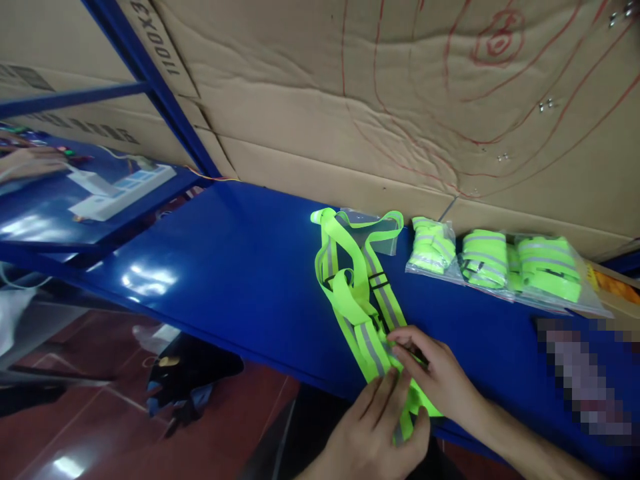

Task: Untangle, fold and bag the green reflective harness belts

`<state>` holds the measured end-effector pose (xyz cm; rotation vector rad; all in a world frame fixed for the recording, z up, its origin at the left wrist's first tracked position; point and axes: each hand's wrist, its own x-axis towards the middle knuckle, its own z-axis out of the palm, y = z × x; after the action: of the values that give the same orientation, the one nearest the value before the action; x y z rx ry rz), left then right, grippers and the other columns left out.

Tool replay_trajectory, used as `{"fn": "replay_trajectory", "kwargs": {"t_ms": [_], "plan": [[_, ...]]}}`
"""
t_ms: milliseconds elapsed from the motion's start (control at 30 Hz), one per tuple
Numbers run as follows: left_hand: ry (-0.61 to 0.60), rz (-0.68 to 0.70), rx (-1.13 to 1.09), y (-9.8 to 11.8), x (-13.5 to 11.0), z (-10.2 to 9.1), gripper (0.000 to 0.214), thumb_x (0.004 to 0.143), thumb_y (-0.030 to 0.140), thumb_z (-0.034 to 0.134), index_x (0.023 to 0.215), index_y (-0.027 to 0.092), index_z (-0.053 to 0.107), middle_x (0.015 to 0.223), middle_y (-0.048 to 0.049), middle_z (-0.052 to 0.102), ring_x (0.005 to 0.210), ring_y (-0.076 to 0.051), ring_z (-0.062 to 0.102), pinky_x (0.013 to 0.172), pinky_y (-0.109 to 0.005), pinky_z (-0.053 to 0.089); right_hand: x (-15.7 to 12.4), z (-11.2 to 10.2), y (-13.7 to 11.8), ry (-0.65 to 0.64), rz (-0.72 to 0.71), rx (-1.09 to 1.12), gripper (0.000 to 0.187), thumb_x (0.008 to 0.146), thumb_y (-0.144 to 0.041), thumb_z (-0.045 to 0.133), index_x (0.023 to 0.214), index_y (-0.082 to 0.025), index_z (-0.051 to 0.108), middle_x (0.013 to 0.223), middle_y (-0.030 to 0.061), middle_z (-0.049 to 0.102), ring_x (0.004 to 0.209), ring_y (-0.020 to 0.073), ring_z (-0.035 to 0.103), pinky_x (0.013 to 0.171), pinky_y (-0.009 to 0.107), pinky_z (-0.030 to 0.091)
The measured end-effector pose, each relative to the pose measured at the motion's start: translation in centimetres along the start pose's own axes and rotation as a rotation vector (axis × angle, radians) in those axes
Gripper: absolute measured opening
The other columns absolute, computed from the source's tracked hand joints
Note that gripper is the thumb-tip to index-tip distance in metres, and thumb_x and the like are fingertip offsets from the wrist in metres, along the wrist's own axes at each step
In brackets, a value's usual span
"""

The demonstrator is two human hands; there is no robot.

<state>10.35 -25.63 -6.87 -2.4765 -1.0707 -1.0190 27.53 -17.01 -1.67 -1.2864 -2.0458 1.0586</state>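
Observation:
A neon yellow-green reflective harness vest (357,293) with grey stripes and black buckles lies loosely across the blue table, its near end at the front edge. My left hand (375,423) is closed on the near straps, fingers bent over them and thumb on the near side. Just to its right, my right hand (435,370) pinches a strap between thumb and fingers; part of that grip is hidden. Beyond the vest's far loops lies a clear plastic bag (385,241), partly under the straps.
Bagged, folded reflective vests (433,247) line the back of the blue table (240,267), against a cardboard panel (300,100). A pixelated patch covers something at right. On the left, past a blue post (170,113), are a white power strip (130,193) and another person's hand (30,163).

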Motion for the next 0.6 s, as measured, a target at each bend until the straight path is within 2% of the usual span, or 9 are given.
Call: {"fn": "replay_trajectory", "kwargs": {"t_ms": [100,200,300,367,400,433,533,600], "plan": [[-0.035,0.08,-0.057,-1.6,0.7,-0.4,0.039,0.095,0.026,0.067,0.133,0.021,0.061,0.131,-0.0142,0.07,0.132,-0.028,0.065,0.11,-0.037,0.054,-0.2,0.5,0.4,0.064,-0.077,-0.033,0.015,0.101,-0.021,0.054,0.108,-0.026,0.067,0.109,0.0046,0.07,0.103,0.0174,0.068,0.089,0.027,0.053],[-0.155,0.18,-0.11,-3.1,1.5,-0.9,0.032,0.096,0.022,0.067,0.127,0.021,0.062,0.131,-0.0102,0.07,0.136,-0.025,0.062,0.122,-0.039,0.045,-0.1,0.0,0.5,0.018,-0.11,0.006,0.02,0.101,-0.016,0.051,0.109,-0.025,0.067,0.114,0.0061,0.067,0.109,0.0178,0.066,0.094,0.029,0.053],[-0.179,0.232,-0.145,-3.7,2.2,-1.0,0.031,0.096,0.022,0.069,0.126,0.023,0.061,0.136,-0.0087,0.068,0.142,-0.026,0.057,0.129,-0.043,0.037,1.1,-1.9,0.0,-0.218,-0.076,0.085,0.021,0.102,-0.018,0.048,0.109,-0.023,0.068,0.106,0.0049,0.071,0.097,0.016,0.069,0.087,0.028,0.055],[-0.196,0.222,-0.169,-3.7,2.3,-0.9,0.032,0.097,0.025,0.069,0.128,0.025,0.059,0.148,-0.0102,0.062,0.146,-0.027,0.054,0.127,-0.043,0.039,3.1,-3.5,-0.7,-0.384,-0.037,0.114,0.022,0.104,-0.025,0.049,0.107,-0.022,0.07,0.103,0.0045,0.075,0.095,0.0167,0.071,0.085,0.029,0.057],[-0.206,0.208,-0.18,-3.7,2.3,-0.8,0.033,0.098,0.027,0.068,0.129,0.026,0.059,0.152,-0.0106,0.059,0.148,-0.027,0.052,0.126,-0.042,0.041,4.5,-4.3,-1.0,-0.406,-0.012,0.105,0.023,0.104,-0.028,0.049,0.108,-0.022,0.071,0.102,0.0045,0.077,0.095,0.0173,0.073,0.085,0.03,0.058],[-0.213,0.195,-0.19,-3.7,2.2,-0.7,0.033,0.099,0.028,0.068,0.13,0.028,0.058,0.155,-0.0105,0.057,0.149,-0.026,0.05,0.125,-0.042,0.042,6.2,-5.1,-1.3,-0.369,0.007,0.064,0.025,0.104,-0.032,0.049,0.109,-0.021,0.071,0.103,0.0053,0.077,0.095,0.0182,0.074,0.085,0.031,0.059],[-0.211,0.193,-0.208,-3.5,2.0,-0.5,0.033,0.099,0.028,0.067,0.132,0.032,0.059,0.154,-0.0067,0.059,0.146,-0.022,0.053,0.124,-0.04,0.043,12.6,-6.7,-1.9,-0.059,0.168,-0.268,0.037,0.107,-0.041,0.042,0.121,-0.018,0.068,0.104,0.0108,0.079,0.082,0.0203,0.076,0.074,0.032,0.06],[-0.237,0.203,-0.213,-3.4,1.9,-0.5,0.035,0.1,0.029,0.066,0.134,0.034,0.06,0.154,-0.0041,0.059,0.146,-0.021,0.053,0.125,-0.038,0.041,16.9,-7.0,-2.3,0.029,0.217,-0.366,0.052,0.107,-0.052,0.044,0.134,-0.011,0.061,0.098,0.0164,0.079,0.08,0.0265,0.077,0.078,0.038,0.059]]}}
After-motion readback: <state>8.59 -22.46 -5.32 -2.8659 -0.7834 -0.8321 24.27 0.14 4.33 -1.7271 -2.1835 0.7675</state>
